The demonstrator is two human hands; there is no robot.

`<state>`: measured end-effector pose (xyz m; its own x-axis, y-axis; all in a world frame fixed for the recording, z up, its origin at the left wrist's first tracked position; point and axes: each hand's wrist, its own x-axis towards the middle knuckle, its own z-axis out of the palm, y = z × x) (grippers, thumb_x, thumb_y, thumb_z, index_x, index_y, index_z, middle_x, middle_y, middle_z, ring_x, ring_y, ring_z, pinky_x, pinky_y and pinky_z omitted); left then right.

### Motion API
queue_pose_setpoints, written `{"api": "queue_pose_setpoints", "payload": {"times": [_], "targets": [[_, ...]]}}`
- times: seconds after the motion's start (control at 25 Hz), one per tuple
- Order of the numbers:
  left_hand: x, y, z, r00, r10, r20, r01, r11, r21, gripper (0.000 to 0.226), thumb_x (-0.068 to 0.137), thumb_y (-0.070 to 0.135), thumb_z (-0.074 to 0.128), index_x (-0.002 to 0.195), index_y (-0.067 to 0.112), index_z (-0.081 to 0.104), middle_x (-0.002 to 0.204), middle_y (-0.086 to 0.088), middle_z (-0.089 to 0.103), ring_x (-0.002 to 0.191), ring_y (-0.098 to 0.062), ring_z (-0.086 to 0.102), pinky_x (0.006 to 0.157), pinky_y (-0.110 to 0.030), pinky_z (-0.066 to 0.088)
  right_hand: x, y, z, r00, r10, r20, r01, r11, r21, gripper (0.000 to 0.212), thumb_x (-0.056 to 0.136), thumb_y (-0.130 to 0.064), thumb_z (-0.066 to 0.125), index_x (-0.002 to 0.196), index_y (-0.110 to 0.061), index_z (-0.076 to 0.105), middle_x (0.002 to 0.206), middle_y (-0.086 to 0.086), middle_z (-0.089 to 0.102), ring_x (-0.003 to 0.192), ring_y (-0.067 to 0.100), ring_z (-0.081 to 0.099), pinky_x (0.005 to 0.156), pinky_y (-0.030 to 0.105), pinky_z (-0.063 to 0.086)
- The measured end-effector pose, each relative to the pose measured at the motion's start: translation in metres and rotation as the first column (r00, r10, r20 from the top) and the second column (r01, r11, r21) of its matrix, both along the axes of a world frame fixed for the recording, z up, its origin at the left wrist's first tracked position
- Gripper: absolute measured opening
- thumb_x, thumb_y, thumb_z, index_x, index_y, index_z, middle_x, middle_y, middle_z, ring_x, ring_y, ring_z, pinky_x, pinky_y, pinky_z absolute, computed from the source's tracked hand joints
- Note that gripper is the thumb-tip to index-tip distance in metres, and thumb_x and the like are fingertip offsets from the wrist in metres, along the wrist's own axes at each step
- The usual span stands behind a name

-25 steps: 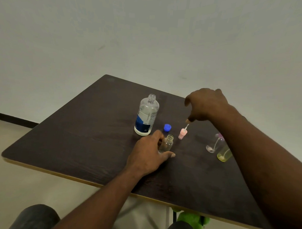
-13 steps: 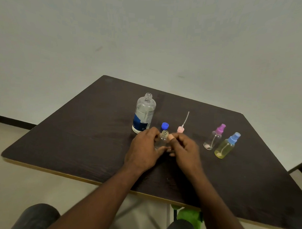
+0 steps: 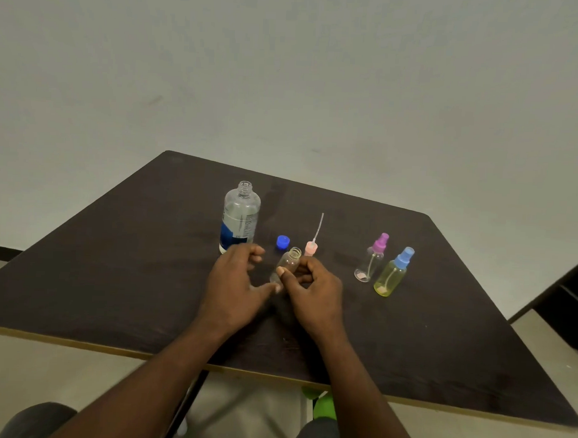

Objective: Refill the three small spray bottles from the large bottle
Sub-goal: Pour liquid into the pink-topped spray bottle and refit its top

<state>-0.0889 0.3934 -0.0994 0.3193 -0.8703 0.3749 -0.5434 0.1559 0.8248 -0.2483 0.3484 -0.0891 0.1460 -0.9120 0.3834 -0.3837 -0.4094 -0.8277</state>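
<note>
Now right hand (image 3: pixel 314 295) in a pinch on the uncapped small bottle (image 3: pixel 289 259), left hand (image 3: pixel 232 289) slack alongside.

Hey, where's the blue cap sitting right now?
In the head view the blue cap lies on the table, between the large bottle to its left and the pink spray head to its right, just behind the small open bottle.
</note>
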Motion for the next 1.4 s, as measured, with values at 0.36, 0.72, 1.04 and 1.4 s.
{"api": "queue_pose_setpoints", "payload": {"times": [0.36,0.72,1.04,1.4], "targets": [[0.071,-0.012,0.009,0.947,0.283,-0.153,-0.289,0.957,-0.018,0.086,0.072,0.053,0.088,0.140,0.019,0.048,0.132,-0.004,0.050,0.118,-0.019,0.056,0.097,-0.040,0.055,0.006,-0.010,-0.007,0.991,-0.069,-0.117,0.073,0.997,0.033,0.025,0.081,-0.039,0.085,0.090,-0.042,0.063,0.086,-0.023,0.073,0.071,0.000,0.071,0.072,0.034,0.063],[0.062,-0.053,0.015,0.992,0.062,-0.107,-0.055,0.996,0.065,0.092,0.066,0.073,0.082,0.141,0.030,0.049,0.123,0.016,0.062,0.104,-0.001,0.061,0.076,-0.007,0.043,0.005,-0.015,-0.011,0.989,-0.061,-0.136,0.068,0.997,0.045,0.031,0.083,-0.041,0.084,0.108,-0.036,0.066,0.091,-0.023,0.073,0.072,0.000,0.072,0.073,0.036,0.064],[0.062,-0.043,0.008,0.976,0.215,0.026,-0.212,0.974,-0.085,0.081,0.071,0.066,0.084,0.136,0.028,0.056,0.126,0.009,0.067,0.111,-0.010,0.063,0.089,-0.028,0.058,0.006,-0.012,-0.012,0.996,-0.059,-0.072,0.060,0.998,0.025,0.032,0.083,-0.034,0.086,0.111,-0.029,0.071,0.093,-0.017,0.076,0.072,0.002,0.073,0.073,0.034,0.064],[0.052,-0.042,0.005,0.889,0.243,0.388,-0.180,0.965,-0.190,0.080,0.075,0.066,0.081,0.140,0.027,0.055,0.125,0.003,0.068,0.112,-0.019,0.059,0.088,-0.031,0.048,0.002,-0.004,-0.003,0.988,-0.105,0.112,0.122,0.980,-0.157,0.031,0.083,-0.035,0.086,0.109,-0.045,0.071,0.091,-0.013,0.074,0.082,0.002,0.071,0.072,0.010,0.054]]}}
